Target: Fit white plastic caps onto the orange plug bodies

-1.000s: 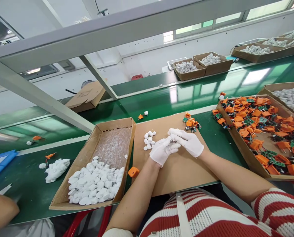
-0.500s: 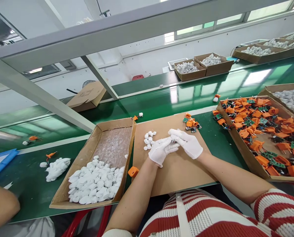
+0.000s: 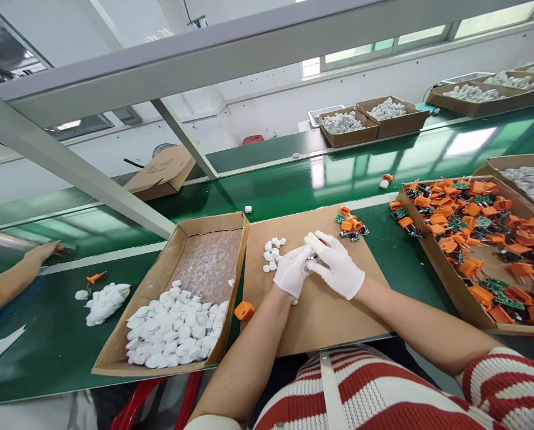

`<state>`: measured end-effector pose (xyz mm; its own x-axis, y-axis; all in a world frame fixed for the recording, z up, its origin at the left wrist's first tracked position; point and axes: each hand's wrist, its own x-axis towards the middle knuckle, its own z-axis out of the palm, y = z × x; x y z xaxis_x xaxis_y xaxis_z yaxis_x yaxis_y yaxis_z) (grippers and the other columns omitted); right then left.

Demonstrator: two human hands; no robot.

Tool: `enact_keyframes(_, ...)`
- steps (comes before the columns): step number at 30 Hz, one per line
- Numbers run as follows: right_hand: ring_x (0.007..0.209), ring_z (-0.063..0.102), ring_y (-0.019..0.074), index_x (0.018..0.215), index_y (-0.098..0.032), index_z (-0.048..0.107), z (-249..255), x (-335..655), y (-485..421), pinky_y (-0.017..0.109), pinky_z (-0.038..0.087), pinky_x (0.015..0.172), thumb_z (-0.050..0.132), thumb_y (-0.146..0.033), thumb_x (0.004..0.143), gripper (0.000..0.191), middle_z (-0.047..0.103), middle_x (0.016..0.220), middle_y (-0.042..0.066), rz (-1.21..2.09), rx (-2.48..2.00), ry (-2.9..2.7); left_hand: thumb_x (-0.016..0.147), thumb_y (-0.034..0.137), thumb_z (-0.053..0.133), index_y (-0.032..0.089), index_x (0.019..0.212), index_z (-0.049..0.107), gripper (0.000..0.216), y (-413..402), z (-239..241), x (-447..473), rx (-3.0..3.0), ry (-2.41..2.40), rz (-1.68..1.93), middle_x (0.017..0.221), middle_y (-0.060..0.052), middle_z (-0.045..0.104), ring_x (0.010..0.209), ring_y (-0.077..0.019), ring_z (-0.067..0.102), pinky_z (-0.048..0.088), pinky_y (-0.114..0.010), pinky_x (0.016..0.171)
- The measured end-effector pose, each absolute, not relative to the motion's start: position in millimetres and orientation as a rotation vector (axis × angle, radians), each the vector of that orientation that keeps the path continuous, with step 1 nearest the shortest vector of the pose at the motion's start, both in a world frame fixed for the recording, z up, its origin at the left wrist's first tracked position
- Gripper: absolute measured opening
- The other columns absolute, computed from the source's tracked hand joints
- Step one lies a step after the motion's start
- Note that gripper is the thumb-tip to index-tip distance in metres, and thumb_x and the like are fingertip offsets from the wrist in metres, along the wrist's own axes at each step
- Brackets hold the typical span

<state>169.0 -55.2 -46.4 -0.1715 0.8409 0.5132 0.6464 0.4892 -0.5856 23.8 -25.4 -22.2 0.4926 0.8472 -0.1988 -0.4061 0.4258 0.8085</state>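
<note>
**Green counter (image 3: 410, 257), cardboard sheet (image 3: 325, 325), small part (image 3: 323, 241) between gloved hands**

The small part is held just above the middle of the sheet, mostly hidden by fingers; a patch of orange shows. The left hand (image 3: 289, 272) and the right hand (image 3: 338, 267), both in white gloves, meet around it. Each grip is narrow, fingertips drawn together on the part; exactly where each one touches cannot be seen.

Just left of the left hand, white pieces (image 3: 273, 264) lie in a loose cluster near the sheet's left edge. An orange-and-green clump (image 3: 350, 224) rests by the far right corner. Between the forearms, brown sheet runs through to the counter's near edge.

An orange block (image 3: 244, 310) sits at the narrow gap between the sheet's left edge and a carton (image 3: 211, 257) of white pieces, whose wall closes in that side. On the right there is more room: a wedge of green counter separates the sheet from a box (image 3: 455, 289) of orange plugs.

Past the far edge stretches a glossy green surface (image 3: 271, 191); at far left, well apart, another person's hand (image 3: 47, 251) reaches over it.
</note>
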Motion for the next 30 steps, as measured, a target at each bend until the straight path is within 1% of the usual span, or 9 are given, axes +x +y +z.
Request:
enact_keyframes(2, 0.136, 0.042, 0.0249, 0.133, -0.027, 0.060, -43.6, 170.5, -54.4, 0.046, 0.039, 0.113, 0.045, -0.031, 0.098, 0.038, 0.059, 0.137, 0.006, 0.313, -1.247, -1.820, 0.080, 0.036, 0.071, 0.015, 0.097, 0.071, 0.027, -28.0, -18.0, 23.6, 0.762, 0.590, 0.823, 0.113, -0.013, 0.069, 0.117, -0.0291, 0.060, 0.048, -0.043, 0.102)
enact_keyframes(5, 0.130, 0.049, 0.0228, 0.122, -0.031, 0.068, -33.9, 174.5, -58.2, 0.041, 0.042, 0.111, 0.048, -0.032, 0.097, 0.032, 0.062, 0.131, 0.004, 0.401, -1.264, -1.671, 0.081, 0.035, 0.071, 0.014, 0.102, 0.069, 0.029, -29.9, -15.1, 21.1, 0.766, 0.449, 0.741, 0.116, -0.013, 0.067, 0.117, -0.0297, 0.060, 0.046, -0.047, 0.104)
enact_keyframes(11, 0.131, 0.048, 0.0264, 0.140, -0.028, 0.053, -23.4, 180.2, -65.8, 0.043, 0.047, 0.106, 0.060, -0.038, 0.089, 0.053, 0.051, 0.144, 0.008, 0.637, -1.229, -1.700, 0.084, 0.039, 0.068, 0.012, 0.089, 0.069, 0.028, -28.5, -22.8, 18.7, 0.814, 0.512, 0.687, 0.097, -0.014, 0.071, 0.103, -0.0296, 0.067, 0.051, -0.046, 0.096)
enact_keyframes(16, 0.124, 0.055, 0.0243, 0.105, -0.032, 0.075, -29.7, 173.3, -63.3, 0.043, 0.045, 0.108, 0.058, -0.034, 0.090, 0.023, 0.065, 0.126, 0.003, 0.652, -1.205, -1.629, 0.074, 0.024, 0.075, 0.013, 0.093, 0.070, 0.022, -29.2, -24.7, 20.9, 0.765, 0.493, 0.659, 0.100, -0.012, 0.071, 0.102, -0.0308, 0.067, 0.053, -0.047, 0.092)
enact_keyframes(18, 0.123, 0.056, 0.0234, 0.108, -0.033, 0.074, -32.2, 171.1, -63.3, 0.041, 0.046, 0.107, 0.057, -0.036, 0.092, 0.024, 0.065, 0.127, 0.002, 0.651, -1.212, -1.637, 0.074, 0.024, 0.075, 0.015, 0.091, 0.070, 0.020, -29.0, -24.7, 20.0, 0.719, 0.493, 0.656, 0.101, -0.011, 0.071, 0.105, -0.0297, 0.066, 0.053, -0.044, 0.092)
enact_keyframes(20, 0.124, 0.055, 0.0245, 0.124, -0.031, 0.067, -34.5, 170.1, -63.8, 0.042, 0.046, 0.107, 0.054, -0.043, 0.092, 0.036, 0.061, 0.134, 0.005, 0.572, -1.230, -1.676, 0.078, 0.029, 0.073, 0.015, 0.090, 0.070, 0.019, -28.7, -24.9, 18.9, 0.717, 0.515, 0.659, 0.100, -0.010, 0.072, 0.104, -0.0276, 0.066, 0.054, -0.041, 0.090)
enact_keyframes(25, 0.142, 0.031, 0.0358, 0.149, -0.018, 0.039, -40.1, 164.3, -63.5, 0.059, 0.023, 0.115, 0.050, -0.061, 0.089, 0.074, 0.040, 0.152, 0.014, 0.108, -1.340, -1.866, 0.084, 0.037, 0.068, 0.013, 0.103, 0.070, 0.031, -31.3, -25.4, 23.8, 0.826, 0.538, 0.707, 0.111, -0.013, 0.069, 0.105, -0.0260, 0.065, 0.052, -0.037, 0.092)
enact_keyframes(28, 0.144, 0.027, 0.0374, 0.146, -0.018, 0.044, -42.0, 158.0, -61.3, 0.063, 0.012, 0.116, 0.050, -0.061, 0.090, 0.071, 0.038, 0.153, 0.015, -0.034, -1.382, -1.964, 0.078, 0.035, 0.073, 0.016, 0.093, 0.069, 0.024, -34.4, -25.9, 31.2, 0.765, 0.600, 0.809, 0.109, -0.011, 0.071, 0.114, -0.0284, 0.061, 0.050, -0.039, 0.097)
enact_keyframes(30, 0.143, 0.030, 0.0349, 0.143, -0.019, 0.048, -42.5, 156.1, -59.5, 0.060, 0.012, 0.117, 0.051, -0.056, 0.091, 0.064, 0.041, 0.152, 0.013, -0.002, -1.367, -1.949, 0.076, 0.033, 0.075, 0.017, 0.085, 0.068, 0.020, -35.2, -26.6, 34.0, 0.749, 0.626, 0.832, 0.106, -0.010, 0.072, 0.116, -0.0293, 0.061, 0.050, -0.039, 0.098)
